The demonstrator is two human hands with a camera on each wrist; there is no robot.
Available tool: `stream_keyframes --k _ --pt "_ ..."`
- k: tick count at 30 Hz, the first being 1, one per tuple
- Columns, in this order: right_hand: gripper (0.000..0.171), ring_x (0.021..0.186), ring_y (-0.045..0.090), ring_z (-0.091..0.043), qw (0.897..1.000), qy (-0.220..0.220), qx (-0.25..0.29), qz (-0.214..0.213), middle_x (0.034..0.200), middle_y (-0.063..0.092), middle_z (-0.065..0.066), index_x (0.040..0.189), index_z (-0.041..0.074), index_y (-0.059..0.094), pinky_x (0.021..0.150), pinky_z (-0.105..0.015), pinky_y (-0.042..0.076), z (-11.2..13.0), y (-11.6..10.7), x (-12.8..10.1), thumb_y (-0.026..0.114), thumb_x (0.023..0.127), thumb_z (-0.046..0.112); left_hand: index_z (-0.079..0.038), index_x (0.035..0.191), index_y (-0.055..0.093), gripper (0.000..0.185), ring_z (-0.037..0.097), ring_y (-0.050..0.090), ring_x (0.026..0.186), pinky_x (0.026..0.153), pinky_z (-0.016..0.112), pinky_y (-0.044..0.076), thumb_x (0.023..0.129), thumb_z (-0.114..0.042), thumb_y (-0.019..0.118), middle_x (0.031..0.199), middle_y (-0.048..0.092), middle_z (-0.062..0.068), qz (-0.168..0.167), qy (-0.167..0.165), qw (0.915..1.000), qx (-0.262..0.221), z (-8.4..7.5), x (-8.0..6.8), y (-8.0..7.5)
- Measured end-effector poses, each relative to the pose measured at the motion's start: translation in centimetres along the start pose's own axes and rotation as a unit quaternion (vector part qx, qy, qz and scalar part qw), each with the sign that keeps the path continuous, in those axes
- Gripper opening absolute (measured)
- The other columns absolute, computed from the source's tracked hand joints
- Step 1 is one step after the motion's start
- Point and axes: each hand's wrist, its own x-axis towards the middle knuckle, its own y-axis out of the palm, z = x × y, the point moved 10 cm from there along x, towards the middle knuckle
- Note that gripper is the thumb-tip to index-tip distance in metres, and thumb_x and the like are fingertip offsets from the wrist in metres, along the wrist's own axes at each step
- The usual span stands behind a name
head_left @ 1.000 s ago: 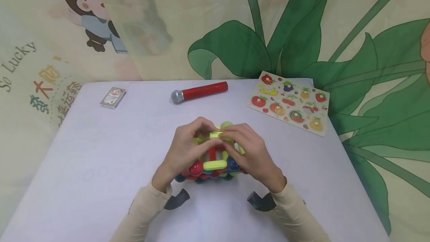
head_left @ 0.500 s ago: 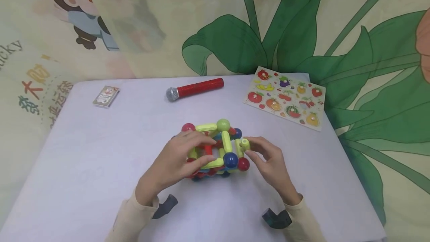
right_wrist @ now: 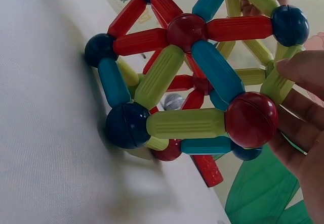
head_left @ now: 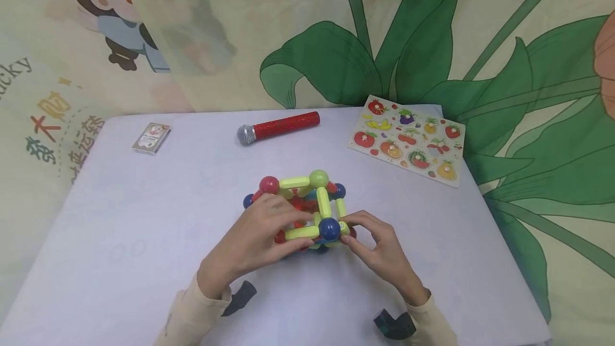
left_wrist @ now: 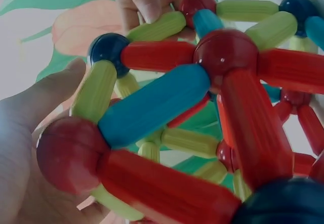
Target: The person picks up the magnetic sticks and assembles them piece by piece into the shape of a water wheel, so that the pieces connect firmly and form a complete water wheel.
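Observation:
A cage-like structure (head_left: 307, 204) of red, blue and yellow-green rods joined by balls stands on the white table (head_left: 144, 239). My left hand (head_left: 276, 228) grips its near left side, fingers curled round the rods and the thumb underneath. In the left wrist view my palm (left_wrist: 20, 133) cups a red ball (left_wrist: 68, 153). My right hand (head_left: 349, 231) pinches a yellow-green rod (head_left: 342, 217) at the near right corner, beside a dark blue ball (head_left: 329, 228). The right wrist view shows those fingers (right_wrist: 304, 107) on that rod (right_wrist: 276, 85), next to a red ball (right_wrist: 251, 119).
At the back of the table lie a red microphone (head_left: 281, 126), a small card pack (head_left: 151, 138) to the left and a fruit puzzle board (head_left: 407, 140) to the right. A patterned curtain hangs behind. The table's edges run close on either side.
Both hands came off the top of the structure. The right hand brought the yellow-green rod in against the near right corner; the left hand slid down to the front.

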Motion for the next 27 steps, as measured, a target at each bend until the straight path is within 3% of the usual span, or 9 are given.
stream_keyframes --k 6,13,17,27 --pt "0.038 0.092 0.060 -0.011 1.000 -0.015 -0.009 -0.007 0.106 0.067 -0.001 0.117 0.007 0.066 0.087 -0.023 0.050 0.3 -0.1 0.0 0.074 0.080 -0.002 -0.016 0.115 0.069 0.041 0.010 0.060 0.088 0.087 0.033 0.047 0.081 -0.037 0.076 0.090 0.071 -0.007 0.014 0.040 0.9981 0.045 -1.7 0.8 1.1" --pt "0.036 0.086 0.057 -0.010 1.000 -0.029 -0.005 -0.002 0.105 0.068 0.000 0.118 0.006 0.065 0.079 -0.024 0.050 0.3 0.2 -0.1 0.071 0.083 -0.002 -0.018 0.125 0.064 0.049 0.014 0.064 0.091 0.090 0.033 0.049 0.082 -0.040 0.074 0.095 0.073 -0.003 0.083 0.036 0.9895 0.113 -2.3 1.8 2.9" --pt "0.033 0.087 0.055 -0.009 1.000 -0.019 0.006 0.011 0.106 0.067 0.001 0.118 0.007 0.065 0.079 -0.023 0.049 0.2 0.5 -0.1 0.069 0.086 0.001 -0.017 0.123 0.065 0.046 0.015 0.065 0.093 0.092 0.033 0.049 0.083 -0.038 0.074 0.098 0.073 -0.002 0.102 0.027 0.9883 0.110 -2.2 1.7 3.3" --pt "0.036 0.079 0.053 -0.009 0.999 -0.053 0.003 0.003 0.103 0.065 -0.005 0.116 0.002 0.065 0.066 -0.021 0.048 0.3 0.7 -0.6 0.071 0.081 -0.007 -0.017 0.122 0.065 0.042 0.015 0.065 0.097 0.094 0.034 0.048 0.085 -0.036 0.072 0.100 0.072 -0.001 0.098 0.029 0.9889 0.107 -2.2 1.6 3.0"
